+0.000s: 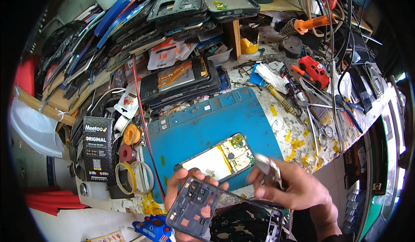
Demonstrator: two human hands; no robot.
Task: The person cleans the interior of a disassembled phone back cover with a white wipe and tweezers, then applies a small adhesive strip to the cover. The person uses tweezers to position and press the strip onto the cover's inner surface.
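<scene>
My left hand point(175, 188) grips a black phone housing point(190, 203), tilted up below the blue mat point(203, 112), its inner side showing copper-coloured pads. My right hand point(298, 185) is closed around a small silver object point(268, 166), which I cannot make out clearly, just right of the housing's upper part. An opened phone point(214, 157) lies on the mat above both hands, showing a large white battery area and a circuit board at its right end.
Stacked phone parts point(177, 8) crowd the back. A black box point(98, 151), solder spools point(131, 134) and tape rolls point(125, 177) sit left of the mat. At the right lie a red toy car point(313, 71), pliers point(350, 110), hand tools, hanging cables and an orange-handled soldering iron point(313, 23).
</scene>
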